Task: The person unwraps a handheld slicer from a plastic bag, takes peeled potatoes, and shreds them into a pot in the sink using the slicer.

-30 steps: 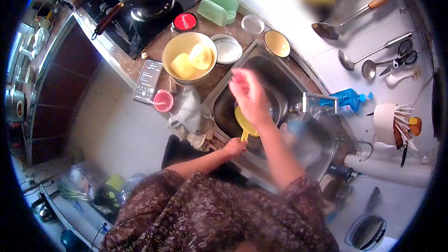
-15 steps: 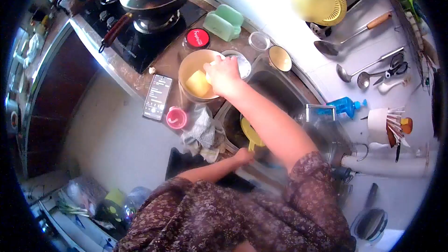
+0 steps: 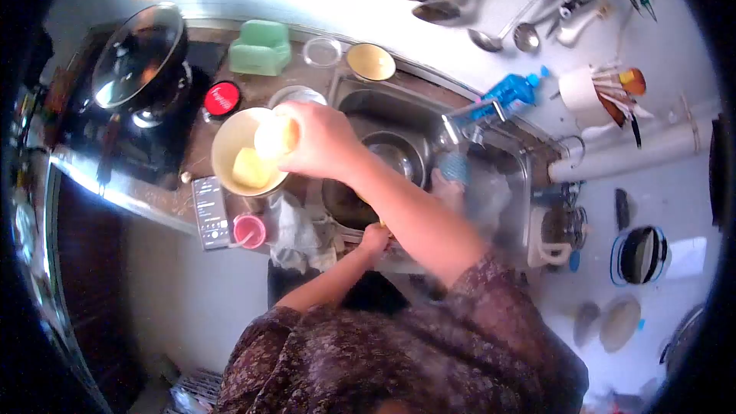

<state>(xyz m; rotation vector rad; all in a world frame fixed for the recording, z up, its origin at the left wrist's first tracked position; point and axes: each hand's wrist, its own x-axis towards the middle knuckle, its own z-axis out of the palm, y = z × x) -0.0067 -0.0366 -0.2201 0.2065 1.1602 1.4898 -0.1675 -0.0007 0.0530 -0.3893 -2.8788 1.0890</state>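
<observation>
While my right forearm slants over the metal sink [image 3: 366,102], my right hand [image 3: 307,140] holds a pale chunk [image 3: 270,138] at the right side of the cream bowl [image 3: 225,146], the fingers curled around it and its bright end poking out to the left. I cannot tell whether the chunk touches the bowl's wall, because my hand hides that part of the rim. Inside the bowl, low and close to my side, lies a yellow piece [image 3: 251,169], apart from the one I hold. My left hand [image 3: 375,238] is down at the front edge of the sink, its fingers closed on a yellow handle [image 3: 383,224]; only slivers of that colour show, and my right arm covers most of what lies beyond. Past that arm a round metal bowl [image 3: 400,152] sits in the sink. Left of the cream bowl's near side is a phone [image 3: 209,207] with its screen lit, and just beside it a pink cup [image 3: 250,231], with a crumpled white cloth [image 3: 291,239] to the right. Behind the cream bowl stand a red-topped jar [image 3: 222,97] and, farther back, a green container [image 3: 260,50]. On the stove, well to the left, rests a lidded pan [image 3: 142,57].
</observation>
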